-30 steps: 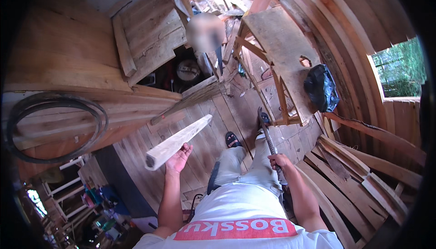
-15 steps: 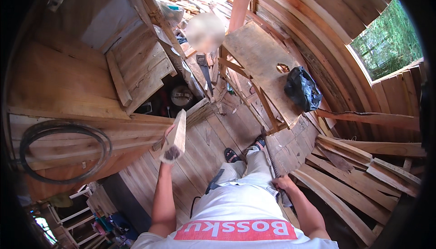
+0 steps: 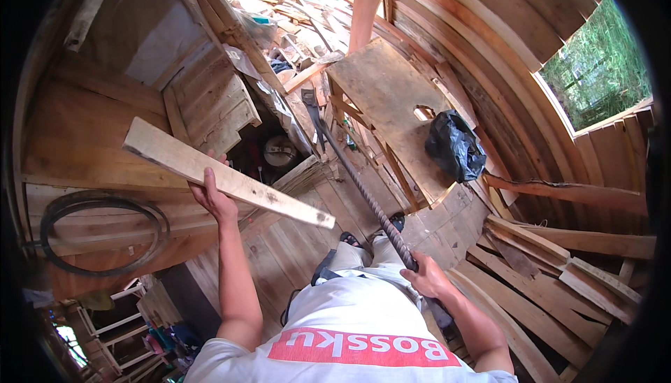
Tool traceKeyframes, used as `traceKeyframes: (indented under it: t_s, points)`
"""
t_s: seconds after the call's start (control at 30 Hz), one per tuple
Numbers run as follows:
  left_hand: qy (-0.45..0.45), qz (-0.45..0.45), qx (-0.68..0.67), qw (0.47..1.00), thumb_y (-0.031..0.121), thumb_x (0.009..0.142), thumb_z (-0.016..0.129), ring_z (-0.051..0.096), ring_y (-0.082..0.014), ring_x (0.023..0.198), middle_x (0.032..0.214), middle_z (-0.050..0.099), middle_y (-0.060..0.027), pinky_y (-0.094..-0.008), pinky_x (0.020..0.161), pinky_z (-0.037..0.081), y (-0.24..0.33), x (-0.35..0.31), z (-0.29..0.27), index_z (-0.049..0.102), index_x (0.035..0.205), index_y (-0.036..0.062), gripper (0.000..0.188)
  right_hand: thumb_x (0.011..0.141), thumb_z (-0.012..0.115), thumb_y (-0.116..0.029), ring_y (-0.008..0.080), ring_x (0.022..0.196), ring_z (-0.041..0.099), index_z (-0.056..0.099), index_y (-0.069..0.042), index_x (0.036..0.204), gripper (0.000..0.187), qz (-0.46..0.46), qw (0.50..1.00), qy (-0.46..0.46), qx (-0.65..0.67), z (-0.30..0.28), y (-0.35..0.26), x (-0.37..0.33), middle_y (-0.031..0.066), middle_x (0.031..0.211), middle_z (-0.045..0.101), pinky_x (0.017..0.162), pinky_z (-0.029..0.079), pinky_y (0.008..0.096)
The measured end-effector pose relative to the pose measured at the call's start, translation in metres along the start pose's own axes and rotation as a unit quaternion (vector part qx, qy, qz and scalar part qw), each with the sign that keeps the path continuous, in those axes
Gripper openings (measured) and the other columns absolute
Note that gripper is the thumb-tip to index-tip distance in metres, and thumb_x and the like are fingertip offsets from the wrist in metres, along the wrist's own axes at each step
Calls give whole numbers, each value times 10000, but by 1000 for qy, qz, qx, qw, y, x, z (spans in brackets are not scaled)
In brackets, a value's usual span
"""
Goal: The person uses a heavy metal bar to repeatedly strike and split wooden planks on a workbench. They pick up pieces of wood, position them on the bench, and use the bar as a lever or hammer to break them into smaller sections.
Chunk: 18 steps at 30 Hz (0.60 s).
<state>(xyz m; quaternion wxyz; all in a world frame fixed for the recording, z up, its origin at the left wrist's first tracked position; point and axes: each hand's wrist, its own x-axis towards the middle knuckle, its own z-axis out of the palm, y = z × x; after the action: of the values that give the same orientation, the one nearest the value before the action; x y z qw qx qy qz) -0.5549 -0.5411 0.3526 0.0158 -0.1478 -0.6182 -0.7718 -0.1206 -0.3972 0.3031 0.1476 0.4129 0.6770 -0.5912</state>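
Observation:
My left hand (image 3: 219,203) is closed around a short pale wooden board (image 3: 272,198), its thumb lying over the near edge. The board hangs above the floor, slanting from upper left down toward my feet. In my right hand (image 3: 431,279), beside my right hip, is a long dark rod (image 3: 370,205) with a spiral-twisted stretch. The rod slopes away from me past the bench, and its thin far end overlaps the view of a handsaw (image 3: 310,102). Whether the two touch I cannot tell.
A wooden bench (image 3: 374,79) with a black plastic bag (image 3: 458,147) on it stands ahead. Loose planks (image 3: 524,292) are piled at my right. A wooden cabinet (image 3: 105,138) and a coiled black hose (image 3: 52,240) are on my left. Scrap wood (image 3: 297,51) litters the far ground.
The board, seen nearly end-on before, has swung broadside and moved left with my left hand. My right hand has raised the rod, whose far end now reaches farther ahead and left.

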Motion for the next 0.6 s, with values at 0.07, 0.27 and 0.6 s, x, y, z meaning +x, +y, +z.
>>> traceKeyframes:
  t_s: [0.07, 0.27, 0.6]
  points:
    - [36, -19, -27, 999, 221, 920, 593, 542, -288, 1129, 1253, 526, -204, -363, 980, 429, 7, 2, 1, 331, 1366, -33, 576, 790, 706, -249, 212, 685, 594, 565, 15, 1006, 369, -74, 996, 36, -26, -15, -2, -20, 100, 739, 603, 621, 473, 350]
    - [125, -179, -69, 973, 385, 889, 648, 429, -227, 1243, 1343, 455, -105, -395, 1052, 332, -13, 12, -3, 376, 1389, 51, 660, 760, 747, -238, 120, 633, 497, 552, -21, 859, 308, -56, 996, 49, 38, -63, -8, -20, 23, 677, 530, 568, 425, 317]
    - [81, -381, -200, 899, 450, 879, 611, 478, -222, 1120, 1164, 508, -74, -380, 993, 373, -124, -67, 80, 457, 1266, 77, 559, 868, 654, -135, 56, 374, 409, 528, -52, 719, 212, -41, 970, 228, 67, -50, 15, -5, -41, 511, 445, 335, 303, 241]
